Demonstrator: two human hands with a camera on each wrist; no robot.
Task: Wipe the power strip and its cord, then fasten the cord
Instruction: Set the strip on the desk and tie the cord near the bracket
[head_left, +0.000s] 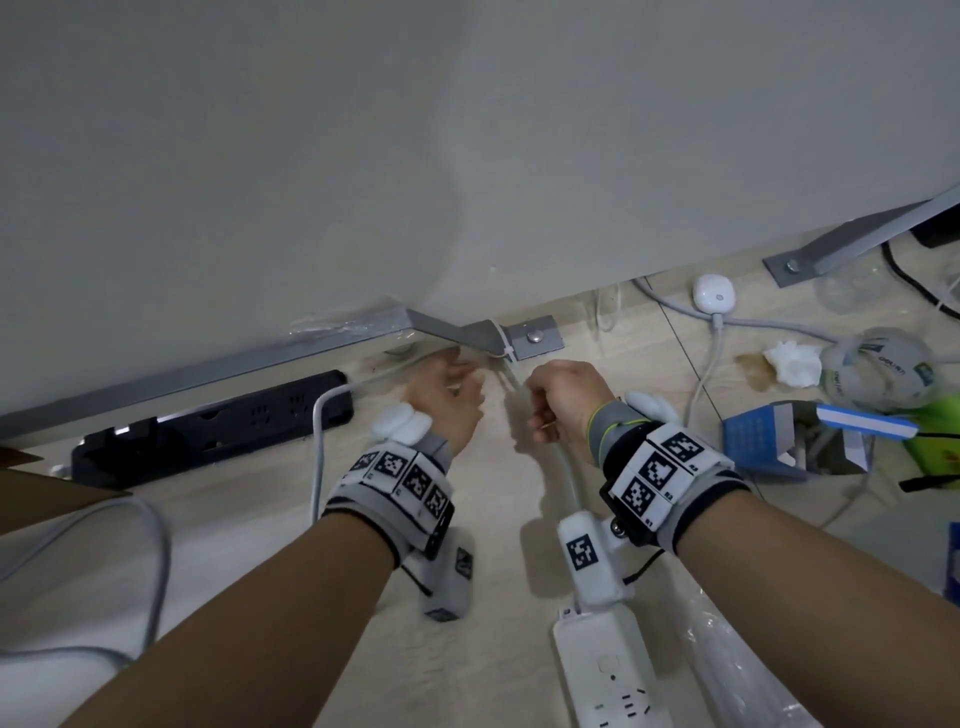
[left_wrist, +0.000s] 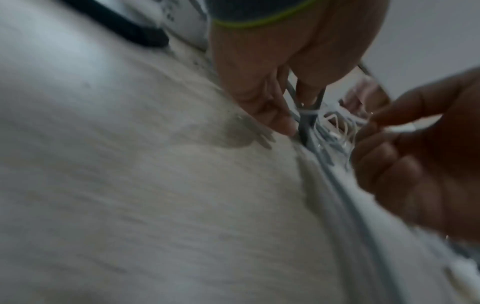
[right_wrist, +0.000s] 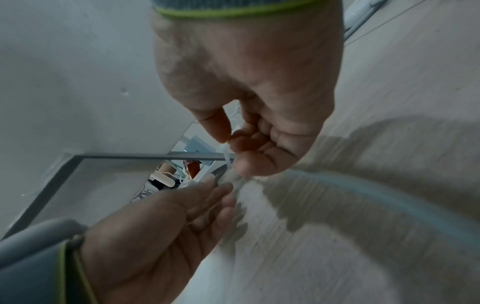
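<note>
The white power strip (head_left: 608, 675) lies on the floor at the bottom of the head view. Its pale cord (head_left: 566, 478) runs up under my right wrist to a grey metal bracket (head_left: 467, 332) at the foot of the wall panel. A white zip tie (head_left: 506, 348) loops round that bracket. My right hand (head_left: 532, 395) pinches the tie's tail (right_wrist: 225, 153) between thumb and forefinger. My left hand (head_left: 470, 376) is just left of the tie and pinches a white piece of it (left_wrist: 400, 128). The cord (right_wrist: 376, 191) curves along the floor beneath both hands.
A black power strip (head_left: 218, 426) lies along the wall at left, with a grey cable (head_left: 156, 545) looping in front. At right are a white round plug (head_left: 714, 293), crumpled tissue (head_left: 792, 364), a blue carton (head_left: 779, 441) and a plastic bag (head_left: 727, 665).
</note>
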